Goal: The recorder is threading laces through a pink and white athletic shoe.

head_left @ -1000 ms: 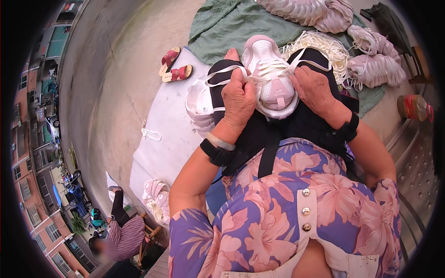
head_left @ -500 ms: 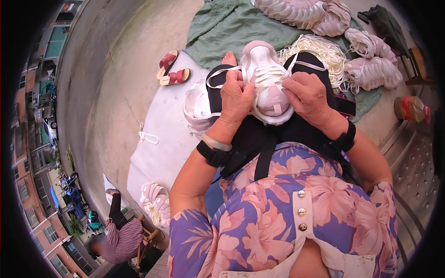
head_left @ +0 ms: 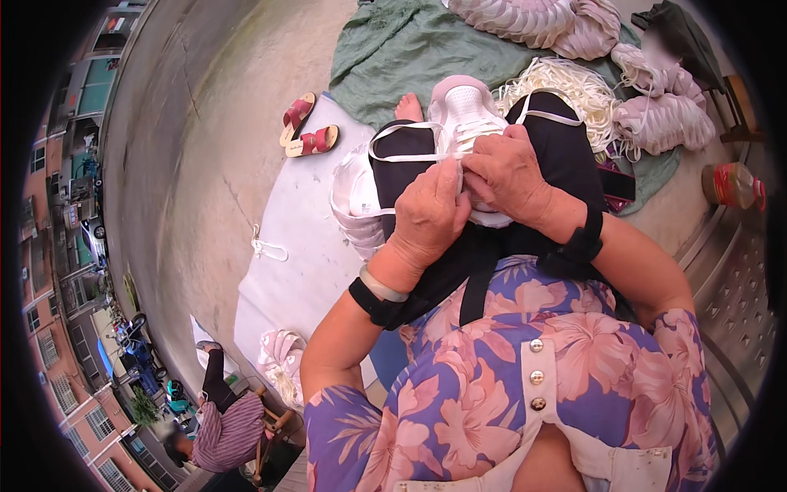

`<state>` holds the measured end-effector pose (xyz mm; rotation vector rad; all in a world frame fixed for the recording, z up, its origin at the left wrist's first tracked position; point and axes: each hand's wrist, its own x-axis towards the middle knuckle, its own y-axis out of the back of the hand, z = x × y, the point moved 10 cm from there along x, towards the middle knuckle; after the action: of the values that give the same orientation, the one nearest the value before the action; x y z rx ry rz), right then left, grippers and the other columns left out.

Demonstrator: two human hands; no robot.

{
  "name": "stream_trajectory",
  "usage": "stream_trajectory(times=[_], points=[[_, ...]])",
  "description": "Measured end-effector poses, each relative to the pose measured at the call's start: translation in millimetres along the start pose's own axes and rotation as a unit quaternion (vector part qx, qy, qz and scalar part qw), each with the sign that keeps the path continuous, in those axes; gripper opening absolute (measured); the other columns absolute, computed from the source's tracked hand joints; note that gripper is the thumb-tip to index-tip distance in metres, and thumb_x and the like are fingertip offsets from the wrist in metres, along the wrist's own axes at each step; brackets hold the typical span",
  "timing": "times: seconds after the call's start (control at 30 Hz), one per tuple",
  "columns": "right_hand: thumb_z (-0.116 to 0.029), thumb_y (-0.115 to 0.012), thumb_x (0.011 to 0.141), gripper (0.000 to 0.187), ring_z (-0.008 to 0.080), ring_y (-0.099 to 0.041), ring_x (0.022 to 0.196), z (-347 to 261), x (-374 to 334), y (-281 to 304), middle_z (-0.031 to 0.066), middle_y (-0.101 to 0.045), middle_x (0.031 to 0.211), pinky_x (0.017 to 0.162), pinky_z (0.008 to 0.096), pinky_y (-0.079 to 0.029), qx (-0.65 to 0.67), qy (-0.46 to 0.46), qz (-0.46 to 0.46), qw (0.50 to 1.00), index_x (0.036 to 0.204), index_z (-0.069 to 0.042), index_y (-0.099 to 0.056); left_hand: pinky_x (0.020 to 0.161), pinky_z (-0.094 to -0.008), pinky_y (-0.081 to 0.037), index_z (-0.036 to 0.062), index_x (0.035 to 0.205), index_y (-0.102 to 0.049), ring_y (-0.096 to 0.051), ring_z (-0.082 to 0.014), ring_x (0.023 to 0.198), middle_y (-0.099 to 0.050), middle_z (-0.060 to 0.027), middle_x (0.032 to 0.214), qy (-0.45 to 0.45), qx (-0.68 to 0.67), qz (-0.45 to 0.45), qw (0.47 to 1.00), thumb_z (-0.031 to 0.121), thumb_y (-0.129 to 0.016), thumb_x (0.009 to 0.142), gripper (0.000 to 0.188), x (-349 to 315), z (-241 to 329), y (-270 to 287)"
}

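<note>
A pale pink and white sneaker (head_left: 464,92) rests across my lap, its toe pointing away from me. White shoelace (head_left: 402,156) crosses its front, and a loose loop spreads over each black-clad knee. My left hand (head_left: 430,205) is closed at the sneaker's left eyelet edge, thumb and fingers pinched on the lace there. Right against it, my right hand (head_left: 510,174) pinches at the same spot, its fingers bent over the lacing. Both hands cover the tongue and most of the sneaker's heel end. Exactly how the lace runs between the fingertips is hidden.
Another pale shoe (head_left: 358,201) lies beside my left knee. A heap of white laces (head_left: 566,86) and bundled shoe pieces (head_left: 664,123) lie on green cloth (head_left: 410,49). Red sandals (head_left: 311,141), a bottle (head_left: 730,185) and a seated person (head_left: 229,430) are around me.
My right hand has moved left across the sneaker and now meets my left hand at the left eyelet edge. My left hand has shifted slightly toward me and right.
</note>
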<state>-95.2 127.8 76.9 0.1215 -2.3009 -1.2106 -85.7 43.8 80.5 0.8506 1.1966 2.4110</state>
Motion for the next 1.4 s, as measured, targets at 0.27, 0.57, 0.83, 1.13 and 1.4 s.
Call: stream_trajectory(times=[0.27, 0.57, 0.83, 1.13, 1.4], points=[[-0.02, -0.064, 0.065, 0.01, 0.0209, -0.055, 0.065, 5.1, -0.3, -4.5, 0.0024, -0.053, 0.065, 0.07, 0.0367, -0.035, -0.002, -0.023, 0.005, 1.0, 0.065, -0.012, -0.059, 0.062, -0.0358, -0.048, -0.0071, 0.112, -0.046, -0.058, -0.0307, 0.073, -0.055, -0.0167, 0.086, -0.031, 0.022, -0.024, 0.999, 0.008, -0.06, 0.066, 0.051, 7.0, 2.6, -1.6], [-0.022, -0.065, 0.067, 0.011, 0.0199, -0.055, 0.066, 5.0, -0.9, -6.4, 0.0014, -0.052, 0.065, 0.07, 0.0364, -0.035, 0.023, -0.029, 0.032, 0.999, 0.067, -0.013, -0.058, 0.066, -0.0364, -0.049, -0.0046, 0.105, -0.053, -0.06, -0.0325, 0.074, -0.059, -0.0175, 0.087, 0.061, -0.064, -0.005, 0.996, 0.005, -0.06, 0.069, 0.038, -0.4, -17.9, -5.5], [-0.017, -0.061, 0.068, 0.007, 0.021, -0.055, 0.067, -4.0, 7.5, -8.8, 0.0027, -0.054, 0.066, 0.07, 0.0366, -0.034, -0.026, -0.007, 0.019, 0.999, 0.067, -0.011, -0.059, 0.064, -0.0379, -0.049, -0.0016, 0.101, -0.056, -0.059, -0.0332, 0.072, -0.059, -0.0172, 0.08, 0.044, -0.045, 0.015, 0.998, 0.001, -0.056, 0.072, 0.029, 3.2, -13.5, -3.1], [-0.012, -0.056, 0.065, 0.006, 0.02, -0.05, 0.063, -29.1, -16.6, 53.2, 0.0033, -0.045, 0.064, 0.071, 0.0362, -0.034, -0.1, 0.121, 0.02, 0.987, 0.07, -0.009, -0.055, 0.062, -0.039, -0.049, 0.001, 0.104, -0.058, -0.06, -0.0336, 0.071, -0.059, -0.017, 0.079, 0.068, -0.024, 0.012, 0.997, 0.001, -0.054, 0.074, 0.03, -3.8, -13.3, -2.1], [-0.006, -0.066, 0.069, 0.012, 0.022, -0.051, 0.066, 92.4, -138.7, 158.1, 0.0034, -0.052, 0.07, 0.068, 0.0351, -0.035, -0.215, 0.003, 0.042, 0.976, 0.078, -0.005, -0.057, 0.06, -0.0365, -0.049, 0.0009, 0.103, -0.059, -0.061, -0.03, 0.067, -0.06, -0.0158, 0.079, 0.06, 0.002, 0.011, 0.998, 0.002, -0.057, 0.074, 0.029, -5.7, -9.7, -0.8]])
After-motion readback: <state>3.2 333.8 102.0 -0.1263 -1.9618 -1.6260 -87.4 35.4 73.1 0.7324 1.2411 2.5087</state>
